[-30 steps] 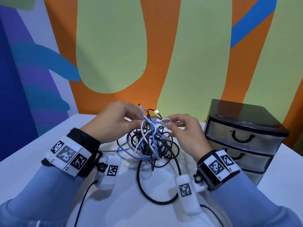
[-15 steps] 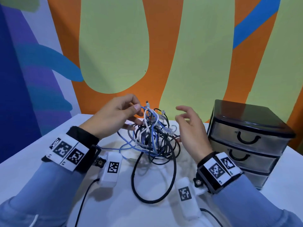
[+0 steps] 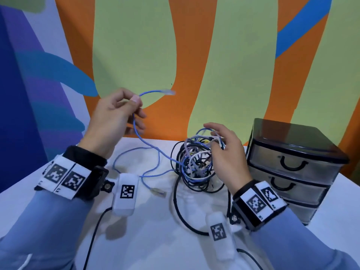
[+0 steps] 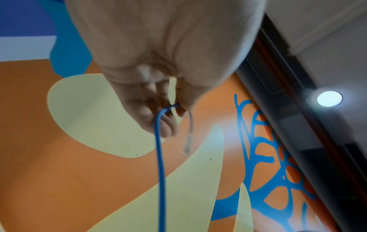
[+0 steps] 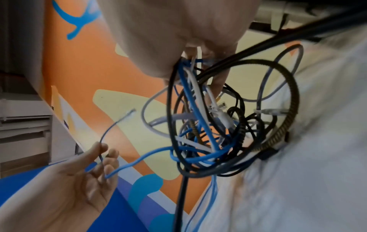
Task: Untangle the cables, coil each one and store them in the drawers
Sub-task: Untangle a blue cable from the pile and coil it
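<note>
My left hand (image 3: 136,99) is raised above the table's left side and pinches a thin blue cable (image 3: 152,148) just behind its clear plug (image 3: 169,92). The left wrist view shows the pinch (image 4: 176,108) with the blue cable (image 4: 160,157) hanging down. The cable runs down into a tangle of black, white and blue cables (image 3: 196,168); its other plug (image 3: 158,191) lies on the table. My right hand (image 3: 216,140) has its fingers hooked into the tangle's top strands (image 5: 198,62). A small unit of three drawers (image 3: 292,164), all shut, stands to the right.
The white table (image 3: 155,246) ends at a painted wall just behind the tangle. A thick black cable (image 3: 179,211) loops from the tangle toward me. The drawer unit stands close to my right hand.
My left hand has risen up and to the left, drawing the blue cable's plug end out of the tangle. My right hand has settled onto the tangle's top, which now sits farther right.
</note>
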Tool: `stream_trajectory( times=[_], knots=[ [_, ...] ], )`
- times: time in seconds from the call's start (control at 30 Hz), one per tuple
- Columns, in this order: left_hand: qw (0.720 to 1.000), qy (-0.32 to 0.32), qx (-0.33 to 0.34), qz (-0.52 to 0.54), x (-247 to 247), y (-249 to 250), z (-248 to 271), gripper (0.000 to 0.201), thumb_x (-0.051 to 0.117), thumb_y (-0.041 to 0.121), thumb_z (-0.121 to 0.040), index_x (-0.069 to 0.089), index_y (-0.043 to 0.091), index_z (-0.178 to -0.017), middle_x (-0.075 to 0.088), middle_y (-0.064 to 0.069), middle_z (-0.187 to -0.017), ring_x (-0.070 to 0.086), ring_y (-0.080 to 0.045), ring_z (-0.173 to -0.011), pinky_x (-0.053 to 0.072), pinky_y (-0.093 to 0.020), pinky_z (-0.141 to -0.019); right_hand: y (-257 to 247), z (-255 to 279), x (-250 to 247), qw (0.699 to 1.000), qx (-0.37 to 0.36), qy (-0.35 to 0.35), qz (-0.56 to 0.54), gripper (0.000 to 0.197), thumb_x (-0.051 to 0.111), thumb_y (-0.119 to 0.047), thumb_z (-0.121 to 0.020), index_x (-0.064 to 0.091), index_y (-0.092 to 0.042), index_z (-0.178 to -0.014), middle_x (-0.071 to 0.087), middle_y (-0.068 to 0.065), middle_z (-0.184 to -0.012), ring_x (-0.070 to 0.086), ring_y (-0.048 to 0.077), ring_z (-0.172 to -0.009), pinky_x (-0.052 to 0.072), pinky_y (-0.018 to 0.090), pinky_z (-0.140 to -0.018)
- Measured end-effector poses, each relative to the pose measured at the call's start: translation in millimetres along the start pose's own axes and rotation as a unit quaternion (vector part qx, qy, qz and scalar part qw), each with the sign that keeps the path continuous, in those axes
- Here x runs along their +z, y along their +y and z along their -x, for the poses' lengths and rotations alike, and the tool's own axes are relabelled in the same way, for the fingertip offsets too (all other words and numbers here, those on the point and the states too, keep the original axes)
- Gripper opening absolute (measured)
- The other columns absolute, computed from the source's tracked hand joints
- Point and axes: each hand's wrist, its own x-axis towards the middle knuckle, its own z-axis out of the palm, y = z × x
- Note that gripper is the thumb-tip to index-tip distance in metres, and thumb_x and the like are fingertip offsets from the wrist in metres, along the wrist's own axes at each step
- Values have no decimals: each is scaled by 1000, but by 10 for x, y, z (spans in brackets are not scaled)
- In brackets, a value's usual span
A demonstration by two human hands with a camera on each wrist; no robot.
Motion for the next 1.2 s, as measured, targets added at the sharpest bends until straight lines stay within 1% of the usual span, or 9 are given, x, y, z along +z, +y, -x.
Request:
stream_trajectory(
  times=[0.1,0.3,0.43,0.53,0.67,0.87,0.97,1.07,1.2],
  knots=[
    [997,54,-10,-55,-30,-142,-53,25,62,27,-106,63,23,-81,68,-5,-72,61,-21,-54,61,-45,-65,16,-8,17,996,-42,12,74,50,56,1,-97,71,-42,-117,53,-10,-118,52,5,-117,31,-3,-87],
    [982,107,-22,-153,-65,-251,-78,29,70,46,-92,70,23,-75,65,3,-58,59,-23,-56,53,-44,-67,-79,-12,21,975,-146,52,161,36,70,-3,-90,80,-37,-96,59,-13,-105,46,12,-108,35,12,-94],
    [992,83,-74,-66,8,-266,-80,22,78,26,-95,70,7,-89,62,-4,-63,52,-13,-46,44,-26,-48,-241,97,67,966,-209,-96,117,10,81,-37,-86,80,-39,-96,64,-17,-111,51,9,-118,37,33,-99],
    [992,51,-104,54,68,-178,-37,19,77,13,-96,71,0,-108,64,-6,-72,53,-10,-49,47,-19,-48,-133,109,84,935,-153,-186,260,31,80,-61,-77,75,-47,-104,56,-24,-123,40,4,-128,21,35,-102],
    [980,-1,-116,162,160,-59,24,30,73,6,-97,66,-2,-125,71,-12,-87,67,-14,-65,57,-17,-62,-22,37,64,963,-99,-115,221,4,76,-48,-88,76,-45,-91,61,-23,-111,48,6,-118,31,45,-101],
    [974,-178,-132,-35,197,-134,87,20,72,17,-99,78,13,-118,79,-9,-105,73,-15,-89,62,-30,-80,46,-16,93,997,-10,-46,57,12,73,-50,-89,81,-41,-89,72,-21,-89,66,4,-91,50,42,-89],
    [910,-300,-98,-269,210,-317,86,18,76,22,-96,79,30,-112,79,9,-104,71,-2,-91,58,-30,-90,-6,-24,61,999,19,-35,-13,21,72,-38,-96,84,-23,-87,76,-6,-81,64,3,-79,46,23,-76],
    [844,-370,-126,-366,307,-465,108,31,76,27,-95,73,27,-126,75,10,-112,69,-12,-108,53,-36,-105,-39,-18,56,998,34,-25,-56,28,71,-35,-99,82,-14,-84,76,7,-84,60,18,-74,45,27,-69],
    [841,-402,-136,-337,401,-540,120,21,77,33,-95,70,26,-113,75,14,-85,68,-16,-82,54,-30,-80,-84,-19,45,995,51,-23,-88,22,72,-35,-98,83,-19,-87,78,3,-83,63,21,-75,51,35,-74]
  ],
)
